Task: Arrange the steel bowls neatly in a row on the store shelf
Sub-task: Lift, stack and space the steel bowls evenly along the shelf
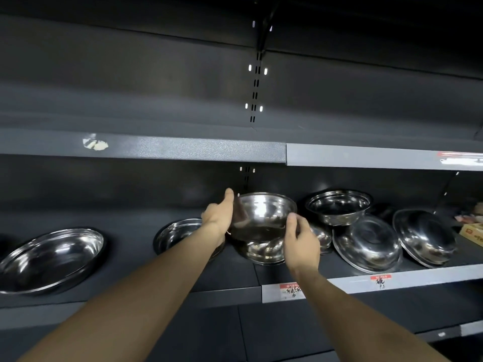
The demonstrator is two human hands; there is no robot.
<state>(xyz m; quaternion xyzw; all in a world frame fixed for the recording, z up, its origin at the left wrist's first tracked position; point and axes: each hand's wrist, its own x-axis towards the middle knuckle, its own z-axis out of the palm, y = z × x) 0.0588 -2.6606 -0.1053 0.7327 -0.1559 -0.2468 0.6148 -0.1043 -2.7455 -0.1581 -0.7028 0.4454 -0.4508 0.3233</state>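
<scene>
Partway: left hand (218,218) and right hand (300,237), grip clamped on deep steel bowl (264,218); two shallow bowls (52,257) spaced leftward, right cluster (366,239) still jumbled on shelf (339,282).

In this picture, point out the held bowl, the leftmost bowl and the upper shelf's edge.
Held bowl (264,215), head view: inner wall.
Leftmost bowl (52,257), head view: inside bottom.
Upper shelf's edge (183,148), head view: front lip.

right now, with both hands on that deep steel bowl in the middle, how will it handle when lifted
The deep steel bowl looks thin-walled, so probably stiff and light. Its polished sides may slip in the left hand and right hand. It seems to sit on another bowl, which might shift.
</scene>
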